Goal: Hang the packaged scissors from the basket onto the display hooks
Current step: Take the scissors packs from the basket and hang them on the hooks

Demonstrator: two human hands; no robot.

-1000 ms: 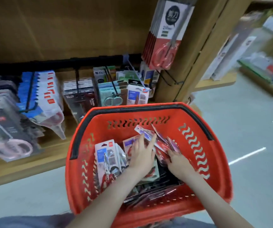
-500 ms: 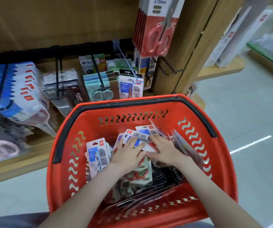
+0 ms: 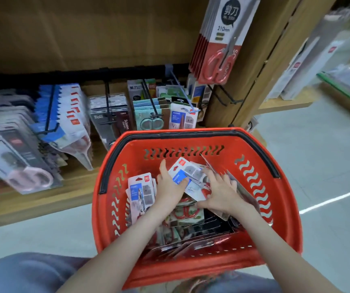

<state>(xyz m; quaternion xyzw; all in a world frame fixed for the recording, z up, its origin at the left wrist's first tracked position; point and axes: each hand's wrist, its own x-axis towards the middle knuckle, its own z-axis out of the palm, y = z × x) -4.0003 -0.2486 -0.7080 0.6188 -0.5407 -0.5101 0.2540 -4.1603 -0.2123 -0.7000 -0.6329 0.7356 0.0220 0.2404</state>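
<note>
A red plastic basket (image 3: pixel 284 210) with a black rim sits in front of my knees, filled with several packaged scissors. Both my hands are inside it. My left hand (image 3: pixel 170 187) grips the left edge of a white-and-blue scissors pack (image 3: pixel 183 171), thumb over its face. My right hand (image 3: pixel 219 192) lies spread on the same stack, its fingers pressing the pack's lower right side. Another white-and-blue pack (image 3: pixel 141 190) stands at the basket's left. Black display hooks (image 3: pixel 151 98) with hanging scissors packs jut from a rail behind the basket.
A wooden shelf (image 3: pixel 43 199) runs below the hooks at the left. Red-handled 210 mm scissors packs (image 3: pixel 222 43) hang on a wooden post at the upper right. Grey floor lies to the right, with more stock on a low shelf (image 3: pixel 343 89) beyond.
My hands have drawn together on one white-and-blue pack, and my left thumb now lies over its face. The view has shifted, so the basket appears further right.
</note>
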